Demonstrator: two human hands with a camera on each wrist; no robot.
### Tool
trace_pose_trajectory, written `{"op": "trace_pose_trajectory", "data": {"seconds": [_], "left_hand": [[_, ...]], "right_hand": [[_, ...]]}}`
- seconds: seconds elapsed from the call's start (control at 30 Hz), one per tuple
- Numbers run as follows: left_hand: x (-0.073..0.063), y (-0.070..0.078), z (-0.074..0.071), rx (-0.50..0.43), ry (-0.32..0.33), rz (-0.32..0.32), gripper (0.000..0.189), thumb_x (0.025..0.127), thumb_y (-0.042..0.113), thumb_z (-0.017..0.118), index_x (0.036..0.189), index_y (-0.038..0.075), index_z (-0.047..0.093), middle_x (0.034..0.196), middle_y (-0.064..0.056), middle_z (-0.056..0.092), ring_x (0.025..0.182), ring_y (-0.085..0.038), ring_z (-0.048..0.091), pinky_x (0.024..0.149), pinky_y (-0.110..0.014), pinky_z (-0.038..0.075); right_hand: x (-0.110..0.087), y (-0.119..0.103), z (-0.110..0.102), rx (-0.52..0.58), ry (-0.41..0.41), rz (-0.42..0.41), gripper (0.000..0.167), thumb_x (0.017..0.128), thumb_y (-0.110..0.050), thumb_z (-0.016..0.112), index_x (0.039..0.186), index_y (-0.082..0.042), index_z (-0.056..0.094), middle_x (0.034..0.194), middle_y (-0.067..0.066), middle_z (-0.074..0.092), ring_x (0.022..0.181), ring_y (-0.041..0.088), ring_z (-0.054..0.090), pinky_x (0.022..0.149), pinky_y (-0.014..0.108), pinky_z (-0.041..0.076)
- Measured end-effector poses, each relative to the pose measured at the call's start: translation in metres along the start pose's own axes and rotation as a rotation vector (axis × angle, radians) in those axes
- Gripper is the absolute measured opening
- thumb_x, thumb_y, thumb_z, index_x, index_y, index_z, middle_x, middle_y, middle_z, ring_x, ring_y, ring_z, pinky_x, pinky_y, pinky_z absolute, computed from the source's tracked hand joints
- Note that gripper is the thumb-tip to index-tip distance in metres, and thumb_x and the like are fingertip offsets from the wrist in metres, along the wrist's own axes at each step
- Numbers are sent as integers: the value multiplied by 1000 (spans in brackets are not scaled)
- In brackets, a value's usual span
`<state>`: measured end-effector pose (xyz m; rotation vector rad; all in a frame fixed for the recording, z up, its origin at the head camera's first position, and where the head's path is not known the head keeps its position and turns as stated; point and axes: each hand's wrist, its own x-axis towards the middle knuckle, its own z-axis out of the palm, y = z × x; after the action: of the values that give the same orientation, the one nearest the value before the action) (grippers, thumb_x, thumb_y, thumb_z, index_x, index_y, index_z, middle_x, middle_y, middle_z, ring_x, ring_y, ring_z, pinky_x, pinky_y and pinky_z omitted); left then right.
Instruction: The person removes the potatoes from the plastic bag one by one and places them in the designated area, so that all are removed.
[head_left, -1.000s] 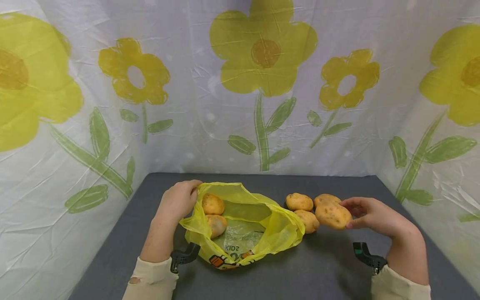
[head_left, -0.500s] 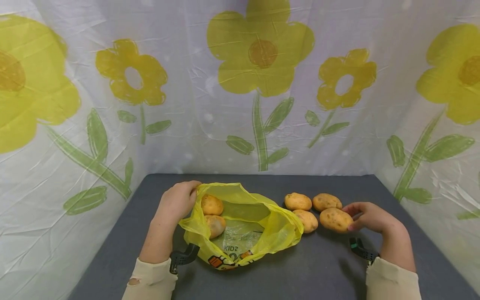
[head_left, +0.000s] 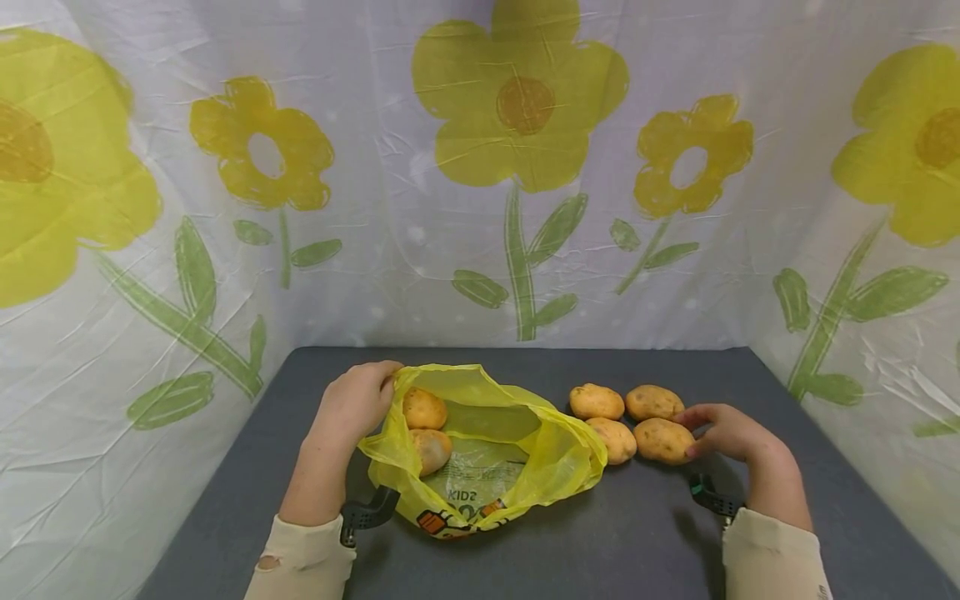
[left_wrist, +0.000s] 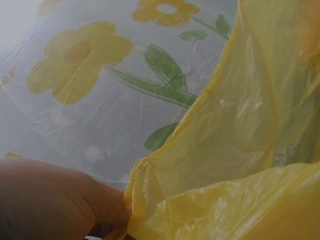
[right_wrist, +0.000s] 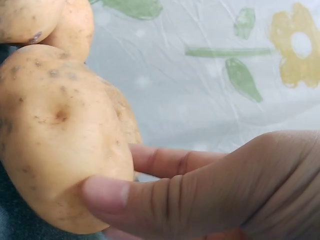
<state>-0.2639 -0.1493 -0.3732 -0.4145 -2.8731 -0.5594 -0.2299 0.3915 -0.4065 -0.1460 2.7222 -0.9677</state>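
At the left rim of a yellow plastic bag [head_left: 564, 462], my left hand [head_left: 354, 407] grips the film; the left wrist view shows the thumb side pinching the bag's edge [left_wrist: 145, 192]. The bag lies with its mouth wide, and two potatoes [head_left: 424, 409] sit inside against its left side. Right of the bag, my right hand [head_left: 729, 431] holds the right end of a potato [head_left: 662, 441] between thumb and fingers. In the right wrist view the thumb [right_wrist: 107, 195] presses this potato's near side, while the fingers go behind it. Whether it touches the table is unclear.
Close around the held potato lie a back right potato [head_left: 654, 402], a back left potato [head_left: 596, 402] and a front left potato [head_left: 617, 442] by the bag's right edge. A dark table [head_left: 585, 542] carries everything. Flower-printed sheets [head_left: 390, 275] wall in the back and sides.
My right hand has shifted left overall. The held potato first came down and away from the back right one, then slid slightly left beside the front left potato. The left hand and bag stay put.
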Motion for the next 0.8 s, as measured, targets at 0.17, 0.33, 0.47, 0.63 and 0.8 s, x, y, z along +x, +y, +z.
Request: {"op": "trace_pose_trajectory", "data": {"seconds": [0.17,0.33,0.47,0.63,0.8], "left_hand": [[0,0,0,3,2,1,34,104,6,52,134,4,68,125,-16,69,84,-26,65,65,-41,48],[0,1,0,7,1,1,34,104,6,52,134,4,68,125,-16,69,88,-28,66,68,-42,50],[0,1,-1,5,-4,-1,34,104,6,52,134,4,68,125,-16,69,80,-24,63,65,-40,47],[0,1,-1,-1,-12,-11,35,104,7,51,135,4,67,126,-17,69,70,-20,55,62,-38,44],[0,1,-1,-3,-9,-8,34,104,6,51,134,4,67,125,-17,69,67,-19,53,60,-37,42]], "right_hand": [[2,-3,1,21,26,3,50,82,-2,81,128,9,63,126,29,62,110,47,61,92,64,46],[2,-5,1,35,38,16,52,83,1,79,129,12,60,127,31,60,111,49,60,93,65,45],[1,-6,0,29,35,23,53,84,-1,79,131,12,59,126,29,61,119,53,53,95,65,44],[-3,-13,-3,25,36,22,55,86,-6,79,133,13,57,128,31,59,121,55,50,93,63,45],[-9,-30,-6,-10,83,-18,54,92,-13,76,136,12,55,130,33,56,115,50,57,87,57,51]]}}
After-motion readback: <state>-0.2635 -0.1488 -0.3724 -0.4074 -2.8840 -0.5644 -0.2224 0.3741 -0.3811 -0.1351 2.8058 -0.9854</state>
